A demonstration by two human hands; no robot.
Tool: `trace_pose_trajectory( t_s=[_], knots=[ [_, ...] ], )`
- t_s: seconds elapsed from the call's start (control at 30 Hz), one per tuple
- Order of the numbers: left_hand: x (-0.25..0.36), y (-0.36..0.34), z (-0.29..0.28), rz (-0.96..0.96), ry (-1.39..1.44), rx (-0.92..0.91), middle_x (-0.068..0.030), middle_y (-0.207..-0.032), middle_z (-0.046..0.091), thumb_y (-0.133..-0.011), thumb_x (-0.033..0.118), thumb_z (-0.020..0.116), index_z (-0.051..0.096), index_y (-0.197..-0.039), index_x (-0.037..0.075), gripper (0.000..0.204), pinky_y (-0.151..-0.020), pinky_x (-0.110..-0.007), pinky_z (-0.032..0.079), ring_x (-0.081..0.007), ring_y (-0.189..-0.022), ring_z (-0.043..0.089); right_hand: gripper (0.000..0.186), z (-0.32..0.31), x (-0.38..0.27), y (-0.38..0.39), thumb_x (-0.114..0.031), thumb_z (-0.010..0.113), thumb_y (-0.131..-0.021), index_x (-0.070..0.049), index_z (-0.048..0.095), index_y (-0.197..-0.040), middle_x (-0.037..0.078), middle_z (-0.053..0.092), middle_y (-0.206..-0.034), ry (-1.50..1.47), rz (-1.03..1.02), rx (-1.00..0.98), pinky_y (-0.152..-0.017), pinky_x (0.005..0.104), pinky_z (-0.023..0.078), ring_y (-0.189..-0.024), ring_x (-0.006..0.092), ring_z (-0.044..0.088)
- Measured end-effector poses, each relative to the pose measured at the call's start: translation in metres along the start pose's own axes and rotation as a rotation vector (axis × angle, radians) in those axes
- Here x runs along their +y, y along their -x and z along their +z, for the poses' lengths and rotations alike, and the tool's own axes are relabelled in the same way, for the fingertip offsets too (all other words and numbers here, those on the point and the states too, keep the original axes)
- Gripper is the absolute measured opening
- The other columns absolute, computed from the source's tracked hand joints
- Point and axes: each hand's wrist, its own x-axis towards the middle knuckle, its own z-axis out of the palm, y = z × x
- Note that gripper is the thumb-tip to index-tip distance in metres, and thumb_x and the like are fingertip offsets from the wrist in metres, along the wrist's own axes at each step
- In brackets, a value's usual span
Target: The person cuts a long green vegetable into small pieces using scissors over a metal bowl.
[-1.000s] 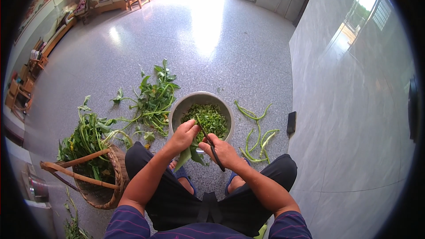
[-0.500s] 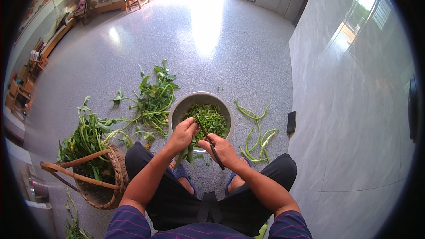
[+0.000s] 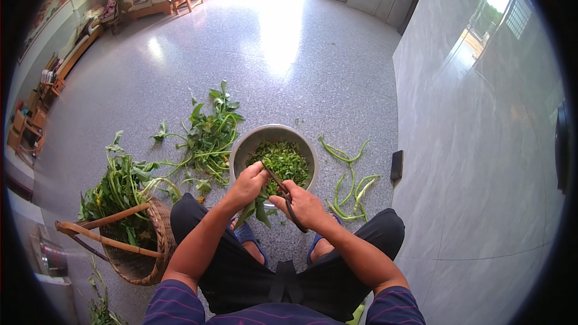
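Over the near part of a metal bowl [image 3: 241, 142], my left hand [image 3: 248, 185] is closed round leafy greens [image 3: 259, 209], whose leaves hang below it toward my feet. My right hand [image 3: 301, 205] grips dark scissors [image 3: 275, 177]; their blades point up and left, close to the fingertips of my left hand, and the handle loop shows below my palm. Chopped greens [image 3: 288, 160] lie in the bowl, which stands on the floor in front of my feet. My fingers partly hide the bunch, so where the blades meet it cannot be made out.
A woven basket [image 3: 162, 219] with leafy stems stands by my left knee. More leafy stems [image 3: 208, 135] lie left of the bowl, and several bare stalks [image 3: 349, 189] lie right of it. A black phone-like slab [image 3: 396, 165] leans against the grey wall [image 3: 469, 162].
The scissors' blades have turned slightly and stand a little wider at the handle. My left hand has hardly moved; the hanging leaves have shifted a little to the right.
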Motion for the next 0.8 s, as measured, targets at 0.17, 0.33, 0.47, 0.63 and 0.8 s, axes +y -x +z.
trace_pose_trajectory(
  t_s=[0.17, 0.33, 0.47, 0.63, 0.8],
  knots=[
    [0.004, -0.001, 0.001, 0.014, 0.075, -0.033, 0.0006, -0.088, 0.056, -0.099, 0.018, 0.046, 0.059, -0.104, 0.002, 0.021, -0.070, -0.025, 0.041, -0.0093, -0.079, 0.049, 0.047, -0.001, 0.003, 0.000, -0.053, 0.059, -0.087, -0.010, 0.053, -0.104, 0.016, 0.064, -0.084, 0.030, -0.033, 0.026, -0.071, 0.0430, 0.048, -0.084, 0.0359, 0.064],
    [0.019, 0.006, 0.002, 0.050, 0.030, -0.070, 0.0001, -0.086, 0.055, -0.099, 0.018, 0.046, 0.058, -0.105, 0.001, 0.022, -0.069, -0.025, 0.041, -0.0098, -0.078, 0.049, 0.049, -0.005, -0.003, 0.002, -0.055, 0.057, -0.088, -0.009, 0.054, -0.103, 0.017, 0.065, -0.083, 0.086, -0.008, 0.013, -0.070, 0.0462, 0.048, -0.083, 0.0381, 0.064],
    [0.027, 0.008, 0.001, 0.062, -0.005, -0.063, -0.0004, -0.082, 0.054, -0.099, 0.017, 0.046, 0.057, -0.098, 0.001, 0.019, -0.067, -0.026, 0.041, -0.0104, -0.076, 0.048, 0.051, -0.001, 0.003, 0.001, -0.058, 0.055, -0.087, -0.008, 0.056, -0.100, 0.019, 0.066, -0.081, 0.051, -0.032, 0.042, -0.070, 0.0487, 0.048, -0.082, 0.0399, 0.064],
    [0.011, 0.004, -0.001, 0.046, -0.038, -0.031, -0.0008, -0.076, 0.051, -0.099, 0.017, 0.046, 0.052, -0.087, 0.004, 0.019, -0.064, -0.026, 0.041, -0.0100, -0.073, 0.048, 0.047, 0.005, 0.009, -0.006, -0.053, 0.058, -0.088, -0.006, 0.061, -0.094, 0.017, 0.065, -0.077, -0.068, -0.019, 0.075, -0.068, 0.0457, 0.048, -0.077, 0.0371, 0.065],
    [-0.004, -0.005, 0.000, 0.026, 0.147, 0.030, -0.0005, -0.075, 0.052, -0.100, 0.020, 0.046, 0.053, -0.090, 0.006, 0.018, -0.062, -0.024, 0.044, -0.0094, -0.068, 0.052, 0.050, -0.001, 0.014, -0.014, -0.053, 0.059, -0.087, -0.004, 0.060, -0.093, 0.016, 0.066, -0.079, -0.337, 0.057, 0.109, -0.068, 0.0430, 0.049, -0.075, 0.0356, 0.065]
  ],
)
